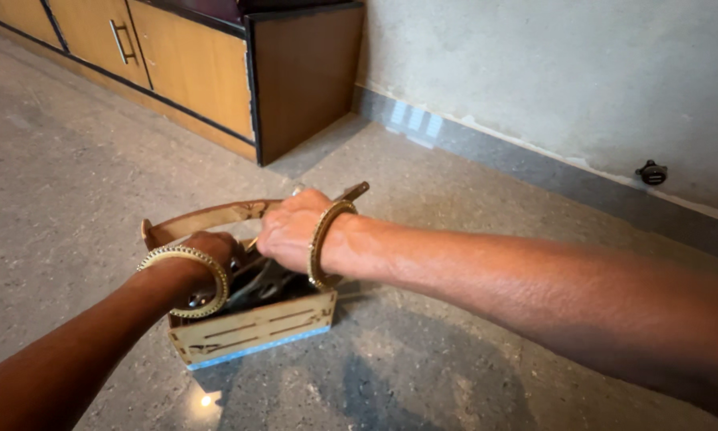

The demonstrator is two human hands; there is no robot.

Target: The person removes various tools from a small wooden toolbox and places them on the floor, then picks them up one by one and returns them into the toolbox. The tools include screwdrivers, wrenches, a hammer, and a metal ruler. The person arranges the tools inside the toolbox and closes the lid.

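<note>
Nearest me, my forearms reached forward over the floor (455,375). My left hand (211,249), with a gold bangle (187,279) on the wrist, dipped into the wooden box (251,329); I could not tell whether it gripped anything. My right hand (291,227) was closed around what looked like a tool handle (353,191) sticking out past the box. The box sat on the floor, well apart from the cupboard (191,64) and the wall (550,72) beyond. I judged a steady hold on the box mattered, so the metal pieces inside did not snag.
</note>
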